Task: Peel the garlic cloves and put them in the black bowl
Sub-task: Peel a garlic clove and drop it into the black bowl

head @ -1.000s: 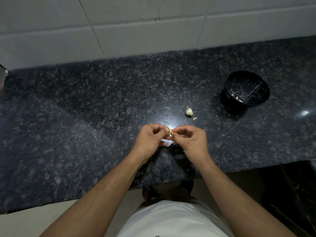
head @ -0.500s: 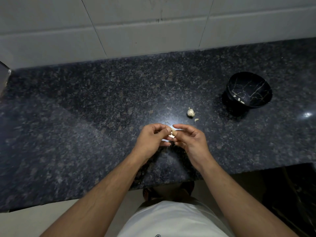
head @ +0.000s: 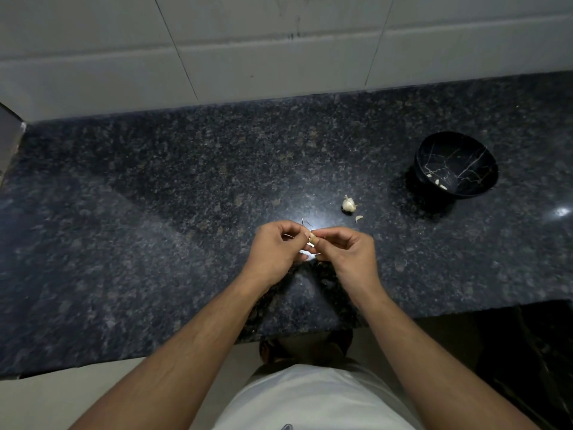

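Left hand (head: 274, 248) and right hand (head: 347, 252) both pinch one garlic clove (head: 312, 241) (fingers curled) above the counter (head: 155, 212)

Left hand (head: 274, 252) and right hand (head: 348, 254) together, fingertips curled in pinching grip, forearms converging.

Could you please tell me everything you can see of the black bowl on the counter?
The black bowl is round and glossy, with thin pale veins like cracked marble across its dark inside. It stands upright on the speckled dark stone counter, at the far right, beyond the garlic piece and well away from both hands. Three small pale peeled cloves lie inside, near the bottom. Nothing else touches it.
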